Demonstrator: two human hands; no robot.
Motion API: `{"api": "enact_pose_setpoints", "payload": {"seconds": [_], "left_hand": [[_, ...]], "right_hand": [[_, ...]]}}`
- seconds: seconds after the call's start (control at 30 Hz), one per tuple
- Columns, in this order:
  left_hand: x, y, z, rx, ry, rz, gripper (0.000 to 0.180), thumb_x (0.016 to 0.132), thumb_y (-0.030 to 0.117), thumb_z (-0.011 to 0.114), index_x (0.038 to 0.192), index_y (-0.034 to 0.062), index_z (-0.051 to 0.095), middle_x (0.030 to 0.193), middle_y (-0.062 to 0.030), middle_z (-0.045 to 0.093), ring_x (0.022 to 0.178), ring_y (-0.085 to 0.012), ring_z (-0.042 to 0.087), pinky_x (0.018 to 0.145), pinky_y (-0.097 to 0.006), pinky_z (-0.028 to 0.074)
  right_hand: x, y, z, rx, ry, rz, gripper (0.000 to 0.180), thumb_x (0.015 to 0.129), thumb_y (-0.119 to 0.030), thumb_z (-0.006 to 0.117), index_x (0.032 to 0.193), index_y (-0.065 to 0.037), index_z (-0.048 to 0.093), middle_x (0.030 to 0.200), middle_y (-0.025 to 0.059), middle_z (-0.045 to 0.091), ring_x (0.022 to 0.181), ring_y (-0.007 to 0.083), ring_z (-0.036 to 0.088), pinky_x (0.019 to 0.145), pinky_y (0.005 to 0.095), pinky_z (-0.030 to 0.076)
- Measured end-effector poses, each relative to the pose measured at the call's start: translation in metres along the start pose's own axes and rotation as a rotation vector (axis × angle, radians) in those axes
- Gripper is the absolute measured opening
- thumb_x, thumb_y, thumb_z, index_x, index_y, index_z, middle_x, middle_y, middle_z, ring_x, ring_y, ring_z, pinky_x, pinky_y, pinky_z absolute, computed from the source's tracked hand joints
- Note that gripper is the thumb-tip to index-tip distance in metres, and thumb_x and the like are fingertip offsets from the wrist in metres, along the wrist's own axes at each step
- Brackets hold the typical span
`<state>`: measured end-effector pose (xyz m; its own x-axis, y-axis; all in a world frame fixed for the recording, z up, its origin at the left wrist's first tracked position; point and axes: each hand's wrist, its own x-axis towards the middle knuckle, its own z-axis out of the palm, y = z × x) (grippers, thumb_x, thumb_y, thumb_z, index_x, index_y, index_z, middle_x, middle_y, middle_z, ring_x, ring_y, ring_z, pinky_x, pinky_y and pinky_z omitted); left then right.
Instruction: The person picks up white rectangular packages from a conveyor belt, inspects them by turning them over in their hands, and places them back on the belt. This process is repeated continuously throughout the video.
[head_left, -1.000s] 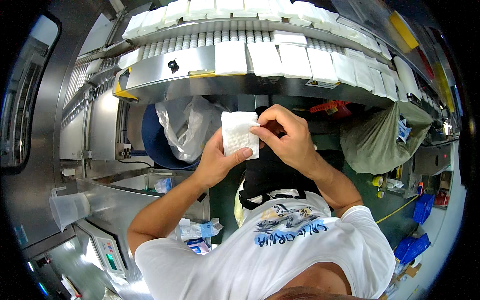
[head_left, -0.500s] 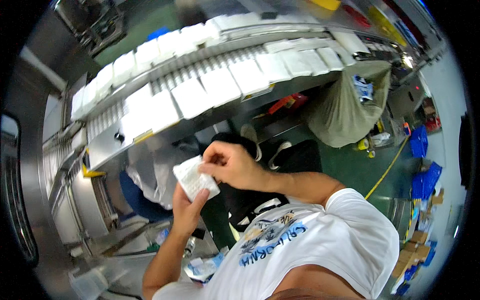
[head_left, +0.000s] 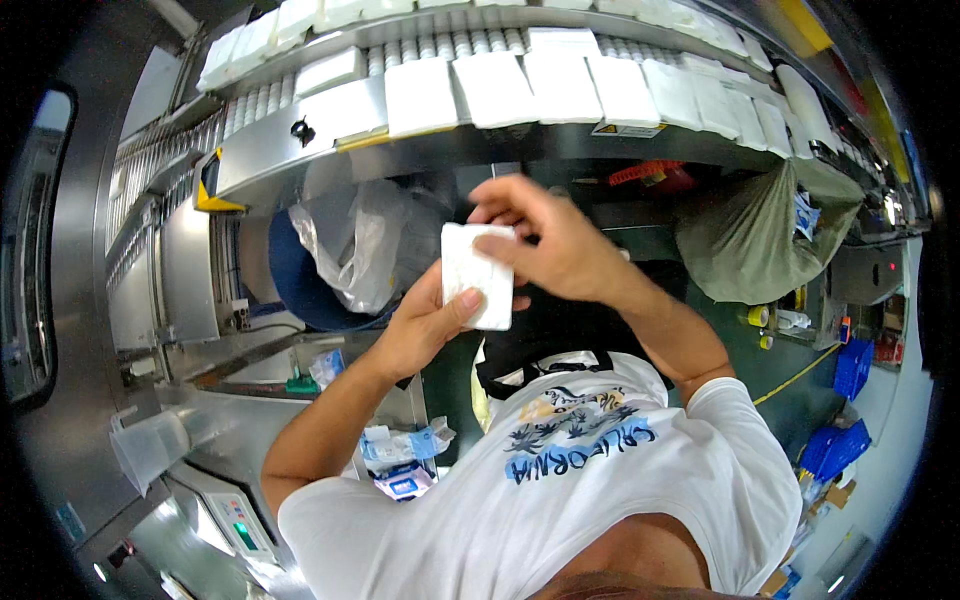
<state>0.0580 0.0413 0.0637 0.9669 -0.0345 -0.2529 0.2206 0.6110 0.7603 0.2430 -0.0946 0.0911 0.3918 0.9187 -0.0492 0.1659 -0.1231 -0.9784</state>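
Observation:
A white soft rectangular pack [head_left: 478, 275] is held upright in front of my chest. My left hand [head_left: 425, 325] grips it from below, thumb across its lower front. Over the pack's top right corner sits my right hand [head_left: 545, 235], fingertips pinching the edge. Just beyond my hands runs a curved metal conveyor [head_left: 300, 150] carrying several similar white packs [head_left: 490, 88] in rows.
A blue bin lined with a clear plastic bag [head_left: 350, 250] stands under the conveyor on the left. A grey-green sack [head_left: 755, 235] hangs at the right. Steel machine housing [head_left: 140, 300] fills the left side, with small packets [head_left: 405, 460] on a ledge. Blue crates [head_left: 850, 365] stand far right.
The view has swung back level after tilting. Both hands keep hold of the pack; my right hand has shifted from its side to its top right corner.

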Motion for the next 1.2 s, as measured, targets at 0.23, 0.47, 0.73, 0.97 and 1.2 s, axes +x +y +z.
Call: {"api": "enact_pose_setpoints", "payload": {"seconds": [0.23,0.47,0.73,0.97,1.2], "left_hand": [[0.001,0.005,0.001,0.115,-0.059,-0.102,0.057,0.110,0.022,0.057,0.158,-0.0006,0.036,0.145,-0.0174,0.060,0.131,-0.0296,0.064,0.112,-0.041,0.050],[-0.001,-0.008,0.003,0.312,0.093,0.016,0.042,0.107,0.025,0.066,0.137,-0.0013,0.053,0.122,-0.0080,0.068,0.109,-0.0140,0.063,0.097,-0.030,0.049],[-0.010,-0.010,-0.013,0.409,0.004,-0.078,0.027,0.109,0.024,0.064,0.125,0.0018,0.060,0.111,-0.0013,0.065,0.099,-0.0077,0.056,0.087,-0.025,0.047],[-0.003,-0.001,-0.005,0.499,0.076,-0.014,0.027,0.109,0.019,0.064,0.126,-0.0004,0.060,0.108,-0.0015,0.064,0.098,-0.0083,0.056,0.088,-0.026,0.047],[-0.002,-0.002,0.003,0.478,0.157,-0.047,0.025,0.107,0.019,0.067,0.122,-0.0006,0.061,0.107,-0.0029,0.066,0.097,-0.0081,0.057,0.087,-0.026,0.046]], "right_hand": [[-0.008,-0.002,-0.012,-0.060,-0.076,-0.122,0.046,0.091,-0.029,0.082,0.123,0.001,0.068,0.112,0.0169,0.076,0.102,0.0247,0.074,0.090,0.0369,0.058],[-0.029,0.011,-0.019,0.165,-0.036,-0.004,0.054,0.092,-0.026,0.083,0.133,0.002,0.062,0.117,0.0139,0.072,0.106,0.0203,0.070,0.094,0.0349,0.057],[-0.026,0.020,-0.037,0.108,-0.403,0.148,0.051,0.091,-0.026,0.084,0.130,0.001,0.065,0.111,0.0098,0.072,0.097,0.0147,0.068,0.084,0.0306,0.056],[-0.020,0.005,-0.045,-0.135,-0.299,0.012,0.047,0.091,-0.030,0.082,0.123,0.001,0.067,0.104,0.0114,0.074,0.093,0.0172,0.070,0.080,0.0322,0.056],[-0.019,0.008,-0.052,-0.063,-0.376,0.029,0.046,0.093,-0.031,0.080,0.122,0.001,0.066,0.105,0.0154,0.075,0.091,0.0227,0.072,0.079,0.0353,0.056]]}}
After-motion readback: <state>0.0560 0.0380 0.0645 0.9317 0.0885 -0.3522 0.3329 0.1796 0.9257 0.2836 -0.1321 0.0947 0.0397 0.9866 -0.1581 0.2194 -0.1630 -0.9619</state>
